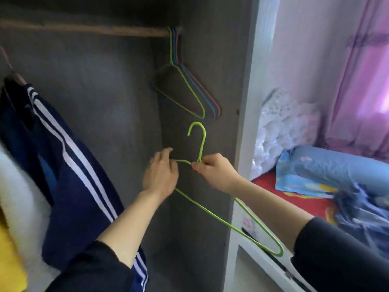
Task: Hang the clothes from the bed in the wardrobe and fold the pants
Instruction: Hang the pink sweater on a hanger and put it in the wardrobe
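Wardrobe (109,102) open, fills the frame from 9 to 12 o'clock; wooden rail (84,30) across the top. Bed (294,199) with red sheet at 3 o'clock. A navy striped garment (69,175) hangs at 9 o'clock. Blue checked clothes (362,209) lie crumpled on the bed at 4 o'clock, not yet hung. Spare hangers (189,91), green, blue and pink, bunched at the rail's right end, 12 o'clock. Green wire hanger (203,144) held in mid-air at centre, hook up, bare, its far shoulder tilted down toward 5 o'clock. Left grip (161,173) curled round the hanger's left shoulder wire; right grip (214,173) pinching the neck just under the hook. Judgement: hanger is light, thin and springy, likely slick-coated; holding at the neck controls it best. The clothes look soft and limp, so take them by collar or shoulders and feed the hanger arms in one side at a time.
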The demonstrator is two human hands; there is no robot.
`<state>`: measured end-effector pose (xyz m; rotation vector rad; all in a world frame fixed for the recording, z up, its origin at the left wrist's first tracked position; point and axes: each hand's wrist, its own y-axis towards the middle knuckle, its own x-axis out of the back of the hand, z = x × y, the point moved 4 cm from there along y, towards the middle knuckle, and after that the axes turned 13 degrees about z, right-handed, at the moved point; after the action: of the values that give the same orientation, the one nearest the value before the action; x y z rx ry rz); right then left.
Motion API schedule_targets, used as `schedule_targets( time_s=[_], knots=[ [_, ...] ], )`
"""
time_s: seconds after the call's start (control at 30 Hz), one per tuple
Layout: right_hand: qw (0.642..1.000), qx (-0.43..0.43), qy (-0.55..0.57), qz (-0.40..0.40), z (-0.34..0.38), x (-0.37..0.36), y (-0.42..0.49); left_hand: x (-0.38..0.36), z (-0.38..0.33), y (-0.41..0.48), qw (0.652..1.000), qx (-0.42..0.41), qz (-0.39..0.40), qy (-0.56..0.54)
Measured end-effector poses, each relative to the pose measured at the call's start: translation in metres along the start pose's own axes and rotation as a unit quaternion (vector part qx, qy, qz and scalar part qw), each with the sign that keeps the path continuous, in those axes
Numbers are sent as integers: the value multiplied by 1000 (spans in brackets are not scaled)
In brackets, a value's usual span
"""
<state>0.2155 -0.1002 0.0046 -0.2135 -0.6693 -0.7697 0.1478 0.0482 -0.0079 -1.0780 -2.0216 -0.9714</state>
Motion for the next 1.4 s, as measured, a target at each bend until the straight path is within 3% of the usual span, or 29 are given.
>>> schedule_targets(
  time_s=[0.13, 0.3, 0.6, 0.83, 1.07, 1.4],
  knots=[
    [996, -68, -37, 36, -55, -4, -79, -77, -14, -59, 998, -1, 42, -42],
    [981, -174, -51, 66, -130, 21, -182, -172, -63, -120, 987, -19, 150, -48],
    [931, -349, -79, -72, -262, 135, -362, -328, -258, -166, 922, -144, 359, -18],
    [878, -449, -39, -162, -356, 239, -516, -451, -441, -224, 858, -236, 456, -2],
    [826, -513, -24, -232, -439, 340, -649, -553, -605, -287, 807, -299, 509, 1],
    [784, -561, 7, -267, -579, 439, -716, -696, -735, -296, 763, -327, 557, 35]
  ],
)
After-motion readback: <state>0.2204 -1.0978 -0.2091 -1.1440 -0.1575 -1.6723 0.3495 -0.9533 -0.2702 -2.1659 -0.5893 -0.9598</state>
